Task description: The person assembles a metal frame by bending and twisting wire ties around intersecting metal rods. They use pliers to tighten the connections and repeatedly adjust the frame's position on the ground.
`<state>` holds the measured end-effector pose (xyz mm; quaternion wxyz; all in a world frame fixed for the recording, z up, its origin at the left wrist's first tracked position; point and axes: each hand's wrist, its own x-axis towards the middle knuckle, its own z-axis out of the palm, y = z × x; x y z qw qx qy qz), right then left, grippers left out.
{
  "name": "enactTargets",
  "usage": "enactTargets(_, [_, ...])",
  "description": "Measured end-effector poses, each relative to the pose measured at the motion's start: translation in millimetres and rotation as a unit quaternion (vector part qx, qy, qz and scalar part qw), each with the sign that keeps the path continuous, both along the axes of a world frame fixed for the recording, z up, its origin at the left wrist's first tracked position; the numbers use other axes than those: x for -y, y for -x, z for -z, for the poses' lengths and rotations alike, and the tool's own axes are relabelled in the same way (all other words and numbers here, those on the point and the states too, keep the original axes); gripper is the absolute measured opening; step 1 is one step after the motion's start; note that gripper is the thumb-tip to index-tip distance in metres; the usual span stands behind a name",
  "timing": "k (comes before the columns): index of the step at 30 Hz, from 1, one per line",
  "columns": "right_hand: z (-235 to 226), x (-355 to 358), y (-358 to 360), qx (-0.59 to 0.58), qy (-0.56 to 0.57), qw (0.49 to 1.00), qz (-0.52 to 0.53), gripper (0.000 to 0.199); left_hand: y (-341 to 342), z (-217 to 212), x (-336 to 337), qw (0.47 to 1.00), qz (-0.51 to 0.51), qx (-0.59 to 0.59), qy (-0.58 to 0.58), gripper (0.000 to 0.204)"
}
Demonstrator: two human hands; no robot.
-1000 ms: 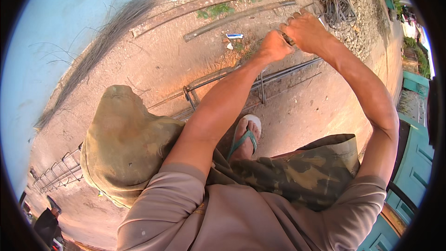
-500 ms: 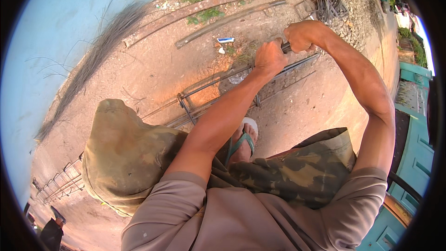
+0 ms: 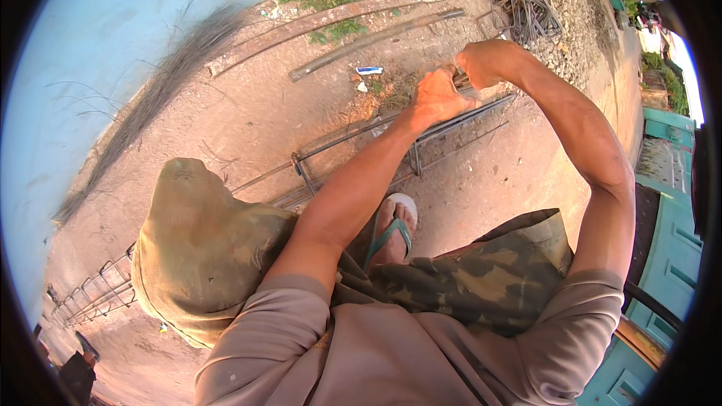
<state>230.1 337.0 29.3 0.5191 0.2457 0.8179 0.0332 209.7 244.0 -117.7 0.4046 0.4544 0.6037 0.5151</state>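
Note:
Both my hands meet over a rebar cage [image 3: 340, 137] of long steel bars and bent stirrups on the ground ahead. My right hand [image 3: 490, 62] is closed in a fist, back of the hand up, on a dark bar-like piece [image 3: 462, 80], mostly hidden by the fingers. Just to its left, my left hand [image 3: 438, 98] has its thumb and fingers apart, close by that same piece and above the bars. Below my left forearm a stirrup [image 3: 302, 169] stands across the cage.
Bent steel stirrups [image 3: 519, 0] lie heaped beside gravel [image 3: 575, 37] at the far right. Two long strips [image 3: 376, 43] rest on the dirt, near thin wire [image 3: 150, 98] along a blue wall [image 3: 68, 53]. Another cage [image 3: 94, 293] and a person's foot [image 3: 88, 347] are at lower left.
My left hand has loosened from the dark bar-like piece, its thumb and fingers spreading apart. My right hand has shifted slightly down and left, still closed.

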Motion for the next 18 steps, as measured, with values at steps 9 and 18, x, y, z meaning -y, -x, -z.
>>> enactTargets(9, [17.0, 24.0, -21.3, -0.311, -0.133, 0.837, -0.43, 0.031, 55.5, 19.8, -25.2, 0.867, 0.356, 0.341, 0.075, 0.026])
enactTargets(18, [-3.7, 5.4, 22.7, 0.079, 0.027, 0.993, 0.08, 0.048, 12.8, 16.0, -5.8, 0.977, 0.097, 0.156, -0.109, 0.04])
